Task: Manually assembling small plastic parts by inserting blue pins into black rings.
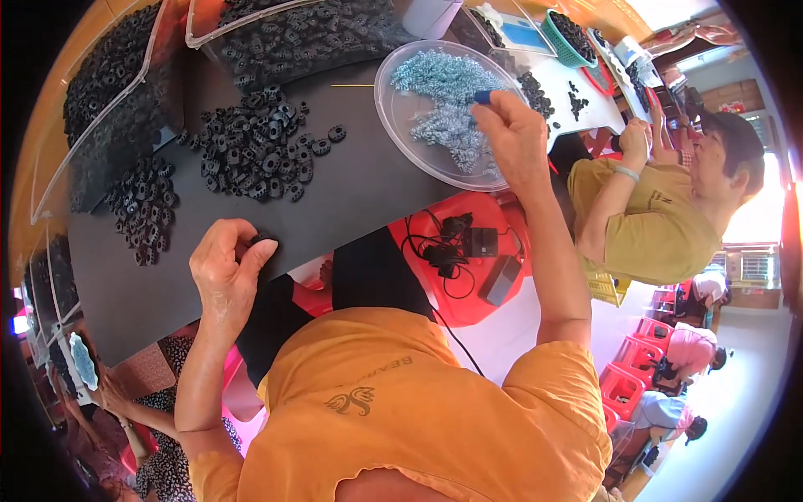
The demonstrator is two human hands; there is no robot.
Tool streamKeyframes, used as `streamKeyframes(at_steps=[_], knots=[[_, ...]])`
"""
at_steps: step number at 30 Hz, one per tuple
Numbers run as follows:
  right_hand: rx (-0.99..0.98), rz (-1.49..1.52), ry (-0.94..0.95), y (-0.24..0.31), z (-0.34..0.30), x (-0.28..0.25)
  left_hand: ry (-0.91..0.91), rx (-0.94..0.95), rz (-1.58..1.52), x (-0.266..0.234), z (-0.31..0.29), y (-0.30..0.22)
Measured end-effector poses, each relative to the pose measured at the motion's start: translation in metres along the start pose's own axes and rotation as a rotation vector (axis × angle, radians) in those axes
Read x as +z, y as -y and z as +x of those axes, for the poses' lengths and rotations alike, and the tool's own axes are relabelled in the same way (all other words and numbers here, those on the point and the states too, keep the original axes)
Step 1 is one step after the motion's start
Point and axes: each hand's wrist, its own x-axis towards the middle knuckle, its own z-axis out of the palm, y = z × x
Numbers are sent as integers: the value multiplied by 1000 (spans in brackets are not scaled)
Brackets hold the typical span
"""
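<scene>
My left hand (227, 272) is closed near the front edge of the dark table (351, 201), thumb and fingers pinching a small black plastic part (258, 240). Over a round clear tray (397, 140) at the right of the table, my right hand (514, 134) has its fingers drawn together, and a blue cover (483, 97) sits on one fingertip. Whatever lies between those fingers is too small to make out. The tray holds a heap of tiny pale-blue pieces (435, 75) that look like springs. A pile of black oval plastic parts (259, 151) lies beyond my left hand.
A smaller pile of black parts (142, 209) lies farther left. Clear bins of black parts (109, 84) line the table's far side. A red stool (468, 289) with cables and black adapters stands below the table's edge. A co-worker (669, 192) sits at the right near a green basket (565, 42).
</scene>
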Motion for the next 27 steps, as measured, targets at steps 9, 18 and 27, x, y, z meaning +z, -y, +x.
streamKeyframes(at_steps=[9,18,27], knots=[[-240,-117,31,-8,-6,15,-11,47,-42,3,-2,3],[-246,84,43,-5,4,30,-39,50,-59,4,-4,4],[-397,-397,204,2,6,26,-52,46,-68,5,-6,4]])
